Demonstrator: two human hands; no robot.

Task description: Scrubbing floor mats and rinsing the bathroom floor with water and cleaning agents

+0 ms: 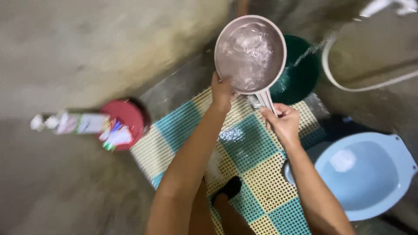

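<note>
At the far left a blurred bottle [72, 123] lies on its side on the wet floor, with a white cap end pointing left and a pale label too smeared to make out. Just beside it to the right sits a round red lid [127, 117], and a small crumpled packet [115, 137] in white, red and green rests against its lower edge. Next comes a perforated floor mat [244, 152] in teal and yellow squares, wet and glistening near its middle (a dark sandal strap and part of a foot show at its lower edge). Above the mat the left hand [222, 92] grips the near rim of a round pinkish dipper [250, 54], fingers curled together over the edge with the thumb on the outside. The dipper is held up over the mat, nearly level, and it is full of clear, rippling water. Its pale handle [265, 101] runs down to the right hand [285, 122], whose fingers are clamped around the handle's end. Behind the dipper stands a dark green bucket [300, 78], with a thin stream of water falling into it from the upper right. Further right curves the white rim of a large grey tub [331, 78], and below it lies a light blue basin [370, 174], set on the floor beside the mat.
</note>
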